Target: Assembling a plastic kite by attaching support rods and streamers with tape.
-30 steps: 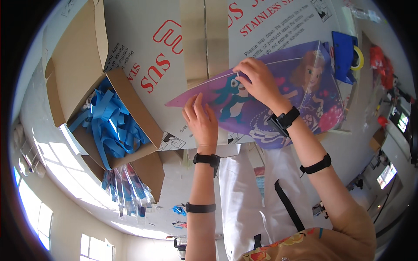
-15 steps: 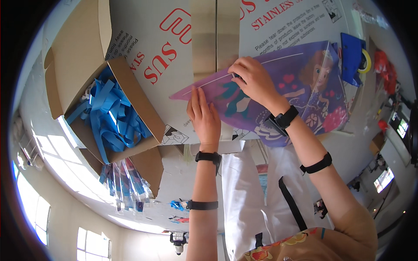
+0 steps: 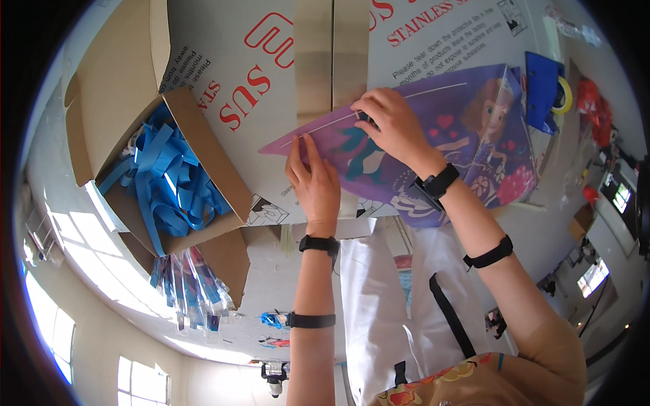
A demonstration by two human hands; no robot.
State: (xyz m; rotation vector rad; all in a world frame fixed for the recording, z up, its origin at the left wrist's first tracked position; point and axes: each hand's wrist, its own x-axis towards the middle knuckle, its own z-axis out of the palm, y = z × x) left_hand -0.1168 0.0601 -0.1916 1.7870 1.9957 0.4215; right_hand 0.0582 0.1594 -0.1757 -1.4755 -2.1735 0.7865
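Note:
A thin purple sheet [image 3: 467, 122] printed with a cartoon figure and hearts, shaped like a kite, lies across the cardboard-covered table. It tapers to a pink point at the left, and a thin white line runs along its far edge. Fingers stretched out and slightly apart, my left hand [image 3: 313, 183] rests on the sheet near that point. My right hand [image 3: 393, 125] is at the far edge, further right, its thumb and fingers bent together in a pinch. Something dark shows between them, too small to make out.
An open cardboard box [image 3: 206, 155] at the left holds tangled blue ribbon [image 3: 166, 169]. Clear plastic packets [image 3: 193, 287] hang by its near side. At the right sit a blue tape dispenser [image 3: 544, 91] with a yellow roll and a red plastic bag [image 3: 593, 101]. Printed cardboard [image 3: 237, 61] covers the table.
The view has shifted slightly, moving everything a little left. My left fingers have bent and spread slightly; my right thumb and fingers have shifted a little at the sheet's edge.

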